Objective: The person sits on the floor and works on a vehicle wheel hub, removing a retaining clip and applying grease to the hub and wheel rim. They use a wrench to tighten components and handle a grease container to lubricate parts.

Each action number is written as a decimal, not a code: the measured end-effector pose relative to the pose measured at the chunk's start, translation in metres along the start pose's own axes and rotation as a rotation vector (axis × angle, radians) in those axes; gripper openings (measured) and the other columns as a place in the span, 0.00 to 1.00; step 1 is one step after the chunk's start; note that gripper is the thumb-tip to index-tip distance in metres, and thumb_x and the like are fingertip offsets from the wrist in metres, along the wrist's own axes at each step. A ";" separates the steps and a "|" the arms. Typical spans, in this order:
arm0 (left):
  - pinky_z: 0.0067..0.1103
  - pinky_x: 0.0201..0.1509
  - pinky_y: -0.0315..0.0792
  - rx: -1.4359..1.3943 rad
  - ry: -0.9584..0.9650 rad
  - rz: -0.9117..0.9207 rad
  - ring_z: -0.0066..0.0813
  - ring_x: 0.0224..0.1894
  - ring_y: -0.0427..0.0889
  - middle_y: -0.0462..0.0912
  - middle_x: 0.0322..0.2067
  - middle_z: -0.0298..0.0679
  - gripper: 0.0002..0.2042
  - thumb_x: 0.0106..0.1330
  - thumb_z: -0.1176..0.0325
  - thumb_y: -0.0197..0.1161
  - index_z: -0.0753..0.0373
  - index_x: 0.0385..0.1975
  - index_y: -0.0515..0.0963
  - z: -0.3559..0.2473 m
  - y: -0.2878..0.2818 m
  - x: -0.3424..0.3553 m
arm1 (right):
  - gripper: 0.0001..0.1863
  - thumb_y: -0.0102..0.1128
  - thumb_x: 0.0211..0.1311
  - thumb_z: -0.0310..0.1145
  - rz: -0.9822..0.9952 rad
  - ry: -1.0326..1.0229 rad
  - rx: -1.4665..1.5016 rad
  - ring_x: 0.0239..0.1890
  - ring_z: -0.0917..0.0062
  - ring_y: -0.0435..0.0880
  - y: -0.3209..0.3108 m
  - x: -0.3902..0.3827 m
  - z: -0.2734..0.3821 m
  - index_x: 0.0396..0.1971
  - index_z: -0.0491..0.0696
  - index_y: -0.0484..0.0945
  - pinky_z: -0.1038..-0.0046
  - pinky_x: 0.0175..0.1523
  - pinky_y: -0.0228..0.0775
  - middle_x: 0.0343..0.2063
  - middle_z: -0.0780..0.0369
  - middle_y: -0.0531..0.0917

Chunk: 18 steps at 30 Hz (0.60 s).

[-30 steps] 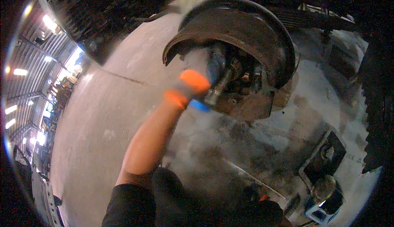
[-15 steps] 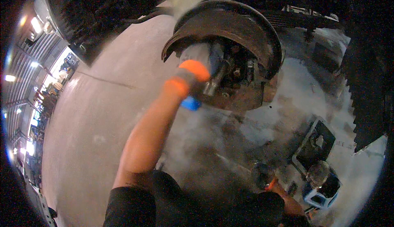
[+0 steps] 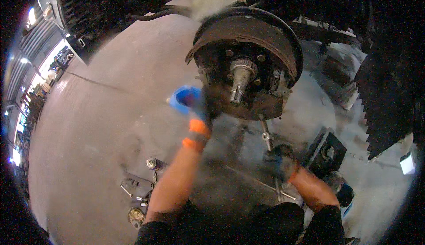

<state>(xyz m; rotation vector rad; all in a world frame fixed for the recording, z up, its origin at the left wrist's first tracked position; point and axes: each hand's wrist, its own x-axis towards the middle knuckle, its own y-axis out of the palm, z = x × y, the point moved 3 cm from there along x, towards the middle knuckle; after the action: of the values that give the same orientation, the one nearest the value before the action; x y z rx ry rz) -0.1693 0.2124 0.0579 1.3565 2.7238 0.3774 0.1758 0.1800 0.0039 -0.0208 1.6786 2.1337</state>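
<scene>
My left hand (image 3: 201,108), in a dark glove with an orange-banded cuff, is blurred beside a blue open-topped container (image 3: 180,102); its fingers cannot be made out. My right hand (image 3: 280,161), also gloved, is closed around a metal tool (image 3: 266,137) with a rounded joint along its shaft. The tool's upper end appears by the lower edge of a rusty wheel brake assembly (image 3: 248,105). From the middle of that assembly a splined metal axle spindle (image 3: 242,79) sticks out toward me. Curved brake shoes (image 3: 261,34) arch over it.
An open dark case (image 3: 330,152) lies on the floor to the right. Below the left forearm are a spray can (image 3: 152,163), several loose metal parts and a round brass-coloured part (image 3: 136,217). A long metal bar (image 3: 261,183) lies near my right hand. Dark vehicle parts hang overhead.
My left hand has drawn back from the spindle toward the blue container, uncovering the spindle. My right hand has moved up and forward, and the metal tool now shows in it.
</scene>
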 end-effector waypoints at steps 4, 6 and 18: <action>0.27 0.33 0.74 -0.038 -0.215 0.330 0.29 0.28 0.76 0.79 0.29 0.34 0.12 0.69 0.58 0.53 0.59 0.37 0.77 0.000 0.044 -0.035 | 0.13 0.55 0.59 0.45 0.266 0.104 -0.018 0.32 0.71 0.78 0.058 0.052 0.008 0.36 0.51 0.75 0.67 0.36 0.72 0.28 0.63 0.78; 0.27 0.34 0.74 0.155 -0.187 0.475 0.31 0.29 0.76 0.80 0.30 0.34 0.10 0.69 0.61 0.52 0.59 0.38 0.77 0.002 0.055 -0.041 | 0.14 0.55 0.58 0.46 -0.019 -0.011 -0.163 0.32 0.69 0.78 0.087 0.062 0.014 0.38 0.52 0.76 0.66 0.39 0.73 0.30 0.63 0.78; 0.27 0.35 0.76 0.262 0.257 0.520 0.27 0.33 0.79 0.81 0.33 0.33 0.17 0.67 0.50 0.54 0.55 0.44 0.77 0.022 0.074 -0.031 | 0.18 0.48 0.64 0.46 -0.076 0.051 -0.295 0.47 0.63 0.76 -0.017 0.105 0.046 0.47 0.51 0.75 0.60 0.61 0.64 0.43 0.58 0.79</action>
<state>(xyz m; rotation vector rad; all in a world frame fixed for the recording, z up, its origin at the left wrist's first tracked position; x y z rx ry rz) -0.0890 0.2350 0.0537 2.2389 2.6435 0.2398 0.0970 0.2595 -0.0271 -0.2228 1.3524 2.3196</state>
